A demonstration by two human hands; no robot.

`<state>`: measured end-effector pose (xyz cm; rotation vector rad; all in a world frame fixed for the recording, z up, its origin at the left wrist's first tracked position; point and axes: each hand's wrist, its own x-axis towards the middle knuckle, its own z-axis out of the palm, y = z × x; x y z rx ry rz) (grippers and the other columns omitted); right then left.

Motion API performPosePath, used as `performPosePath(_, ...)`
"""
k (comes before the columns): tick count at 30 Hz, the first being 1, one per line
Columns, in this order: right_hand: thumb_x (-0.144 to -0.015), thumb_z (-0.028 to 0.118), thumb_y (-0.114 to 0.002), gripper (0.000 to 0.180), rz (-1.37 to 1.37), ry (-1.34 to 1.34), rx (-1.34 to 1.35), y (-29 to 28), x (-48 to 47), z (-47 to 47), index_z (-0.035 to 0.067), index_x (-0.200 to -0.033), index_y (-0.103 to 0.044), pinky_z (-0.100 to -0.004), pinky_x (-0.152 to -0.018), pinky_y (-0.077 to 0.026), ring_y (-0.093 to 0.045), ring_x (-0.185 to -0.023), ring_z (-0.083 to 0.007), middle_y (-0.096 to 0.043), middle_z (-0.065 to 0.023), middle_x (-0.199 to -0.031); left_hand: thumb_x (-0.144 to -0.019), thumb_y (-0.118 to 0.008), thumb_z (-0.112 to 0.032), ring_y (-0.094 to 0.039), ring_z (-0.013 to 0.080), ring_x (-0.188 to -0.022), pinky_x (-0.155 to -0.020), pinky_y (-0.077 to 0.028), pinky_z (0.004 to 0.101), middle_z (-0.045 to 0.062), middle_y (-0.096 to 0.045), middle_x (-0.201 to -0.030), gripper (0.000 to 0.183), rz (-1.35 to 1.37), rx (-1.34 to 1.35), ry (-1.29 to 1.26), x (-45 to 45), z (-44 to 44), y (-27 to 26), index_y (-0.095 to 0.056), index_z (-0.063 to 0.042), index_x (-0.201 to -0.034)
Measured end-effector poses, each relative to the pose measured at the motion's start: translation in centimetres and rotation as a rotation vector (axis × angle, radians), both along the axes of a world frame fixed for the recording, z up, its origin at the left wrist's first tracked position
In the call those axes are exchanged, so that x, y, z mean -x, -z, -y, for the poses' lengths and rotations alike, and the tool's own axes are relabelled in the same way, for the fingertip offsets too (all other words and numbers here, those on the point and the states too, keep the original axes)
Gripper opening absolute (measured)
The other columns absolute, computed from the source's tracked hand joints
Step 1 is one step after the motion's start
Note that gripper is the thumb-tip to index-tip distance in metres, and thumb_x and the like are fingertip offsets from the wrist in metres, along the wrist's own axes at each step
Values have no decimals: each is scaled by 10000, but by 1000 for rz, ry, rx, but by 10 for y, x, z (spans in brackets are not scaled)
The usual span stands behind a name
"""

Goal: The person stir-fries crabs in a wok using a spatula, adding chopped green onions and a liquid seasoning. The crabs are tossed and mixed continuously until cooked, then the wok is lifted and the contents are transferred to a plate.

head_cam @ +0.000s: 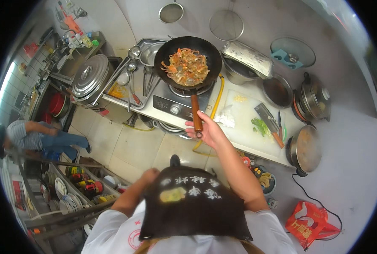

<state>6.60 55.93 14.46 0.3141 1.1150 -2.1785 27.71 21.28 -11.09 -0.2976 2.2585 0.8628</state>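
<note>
A dark wok (219,60) sits over the gas burner (188,92), its wooden handle (196,111) pointing towards me. Inside lies a heap of orange, cut-up crab or similar shellfish (186,68). My right hand (207,128) is at the end of this handle, with the fingers passing loosely beneath it and the thumb along its right side. By the left edge of my dark apron (194,219) hangs my left hand (151,175), low and away from the counter. Its fingers look curled but are partly hidden.
Left of the burner, a metal tray (137,106) holds ladles and a bowl. A white cutting board (239,139) bears a cleaver (266,117), chopped greens and garlic. A yellow hose (218,95) runs beside the stove. Steaming pot (307,149) at right; another person (45,139) at far left.
</note>
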Motion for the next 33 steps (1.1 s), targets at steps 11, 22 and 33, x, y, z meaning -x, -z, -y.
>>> performPosePath(11,-919,112,-709,207,-83,1,-404,-48,10,46,108,-964,-507,-280,-444,-415,-470,-479,-89,-492,44,-647,-936,-605,-265,-699,396,-1050,-962,-545,497,207,-751,-1063,264,-141,100,592,-68,185,152,-760,-59,-989)
performPosePath(22,-874,59,-686,210,7,24,-498,-101,3,60,56,-1009,-525,-282,-409,-412,-474,-445,-107,-504,8,-623,-949,-592,-257,-666,403,-1124,-995,-523,518,232,-715,-1159,290,-32,-54,582,-38,196,150,-717,-53,-1113)
performPosePath(33,-904,86,-659,186,-26,-47,-523,-107,16,51,62,-1036,-531,-276,-378,-382,-457,-409,-109,-477,17,-577,-1065,-470,-396,-622,456,-1214,-1082,-474,534,272,-693,-1227,473,24,-91,-6,27,142,95,-686,11,-1172)
